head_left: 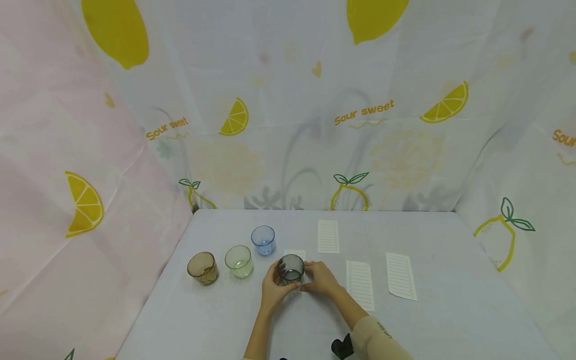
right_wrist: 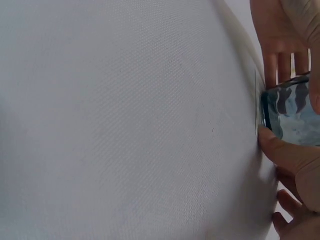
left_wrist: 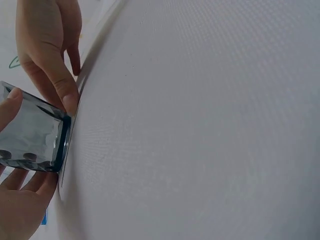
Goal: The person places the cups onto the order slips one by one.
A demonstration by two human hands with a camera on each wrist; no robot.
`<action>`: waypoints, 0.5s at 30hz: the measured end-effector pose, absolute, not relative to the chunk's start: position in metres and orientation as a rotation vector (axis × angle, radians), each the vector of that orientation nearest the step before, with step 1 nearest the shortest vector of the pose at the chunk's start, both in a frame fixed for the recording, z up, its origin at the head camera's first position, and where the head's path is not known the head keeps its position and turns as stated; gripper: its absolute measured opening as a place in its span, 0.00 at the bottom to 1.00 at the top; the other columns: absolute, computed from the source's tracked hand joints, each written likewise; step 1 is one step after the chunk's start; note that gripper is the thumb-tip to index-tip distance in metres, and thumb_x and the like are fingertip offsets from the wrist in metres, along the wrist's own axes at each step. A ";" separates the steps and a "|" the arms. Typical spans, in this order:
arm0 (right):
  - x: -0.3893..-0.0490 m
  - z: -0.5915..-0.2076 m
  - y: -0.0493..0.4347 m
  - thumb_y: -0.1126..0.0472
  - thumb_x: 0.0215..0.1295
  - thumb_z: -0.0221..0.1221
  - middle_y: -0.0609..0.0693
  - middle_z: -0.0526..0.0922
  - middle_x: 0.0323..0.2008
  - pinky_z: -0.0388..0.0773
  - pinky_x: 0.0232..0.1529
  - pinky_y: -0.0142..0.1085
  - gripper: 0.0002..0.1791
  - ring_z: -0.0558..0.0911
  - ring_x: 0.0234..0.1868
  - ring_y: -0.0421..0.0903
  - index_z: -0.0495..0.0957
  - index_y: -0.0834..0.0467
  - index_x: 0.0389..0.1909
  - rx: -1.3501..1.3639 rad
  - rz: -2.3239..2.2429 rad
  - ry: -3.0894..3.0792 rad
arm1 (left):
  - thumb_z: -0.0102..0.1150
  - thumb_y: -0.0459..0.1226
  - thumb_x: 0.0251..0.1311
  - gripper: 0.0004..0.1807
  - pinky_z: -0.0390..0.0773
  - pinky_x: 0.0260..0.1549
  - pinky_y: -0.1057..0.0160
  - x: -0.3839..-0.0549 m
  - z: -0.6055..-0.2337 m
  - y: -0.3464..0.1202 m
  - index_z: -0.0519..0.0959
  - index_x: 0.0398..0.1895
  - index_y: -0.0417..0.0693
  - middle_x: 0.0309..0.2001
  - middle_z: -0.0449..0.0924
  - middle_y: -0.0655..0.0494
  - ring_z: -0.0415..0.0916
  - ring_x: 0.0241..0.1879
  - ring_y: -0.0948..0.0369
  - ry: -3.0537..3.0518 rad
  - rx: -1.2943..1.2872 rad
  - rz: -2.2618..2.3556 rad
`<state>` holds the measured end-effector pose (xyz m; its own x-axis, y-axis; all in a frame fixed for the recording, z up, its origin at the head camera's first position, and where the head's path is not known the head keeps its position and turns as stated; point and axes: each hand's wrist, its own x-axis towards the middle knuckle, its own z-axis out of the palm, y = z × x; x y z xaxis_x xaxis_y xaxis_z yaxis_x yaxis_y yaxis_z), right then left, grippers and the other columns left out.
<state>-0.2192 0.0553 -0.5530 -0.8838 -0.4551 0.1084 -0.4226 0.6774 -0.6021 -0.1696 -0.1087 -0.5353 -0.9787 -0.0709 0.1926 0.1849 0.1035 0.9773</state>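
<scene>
A grey glass tumbler (head_left: 291,270) stands over a lined paper slip (head_left: 295,253), which shows behind it in the head view. My left hand (head_left: 274,291) grips the glass from the left, thumb across its near side and fingers round the far side. On the right side is my right hand (head_left: 320,278); its thumb rests low by the glass base and the slip's edge. The right wrist view shows the glass base (right_wrist: 265,109) beside that thumb. Other right fingers lie loosely bent near the tabletop, partly hidden.
Left of the hands stand a brown glass (head_left: 203,270), a green glass (head_left: 240,262) and a blue glass (head_left: 263,241). More lined slips lie to the right, a back one (head_left: 328,237), a middle one (head_left: 360,285) and a right one (head_left: 401,276). Lemon-print cloth (head_left: 288,150) surrounds the white table (head_left: 450,320).
</scene>
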 end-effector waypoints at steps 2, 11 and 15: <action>-0.219 -0.553 0.055 0.60 0.40 0.74 0.61 0.78 0.53 0.68 0.59 0.53 0.33 0.74 0.56 0.63 0.77 0.68 0.50 -0.736 -0.999 2.831 | 0.71 0.22 0.37 0.39 0.69 0.55 0.42 -0.170 -0.536 -0.108 0.65 0.58 0.22 0.52 0.71 0.24 0.69 0.54 0.34 -2.181 -0.111 -1.985; -0.219 -0.555 0.055 0.60 0.40 0.74 0.59 0.82 0.48 0.71 0.55 0.52 0.29 0.77 0.51 0.60 0.80 0.67 0.47 -0.772 -1.021 2.853 | 0.71 0.22 0.38 0.39 0.67 0.56 0.42 -0.171 -0.532 -0.105 0.64 0.58 0.21 0.52 0.70 0.23 0.67 0.54 0.32 -2.173 -0.147 -2.000; -0.219 -0.557 0.055 0.60 0.40 0.74 0.55 0.84 0.41 0.73 0.51 0.50 0.25 0.79 0.45 0.56 0.81 0.64 0.43 -0.784 -1.034 2.866 | 0.71 0.22 0.39 0.39 0.67 0.56 0.44 -0.172 -0.531 -0.103 0.63 0.57 0.20 0.52 0.69 0.23 0.67 0.55 0.32 -2.192 -0.157 -1.992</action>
<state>-0.2192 0.0555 -0.5571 -0.8757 -0.4528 0.1680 -0.4557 0.6597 -0.5976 -0.1717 -0.1030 -0.5313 -0.9791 -0.0395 0.1994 0.1948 0.0991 0.9758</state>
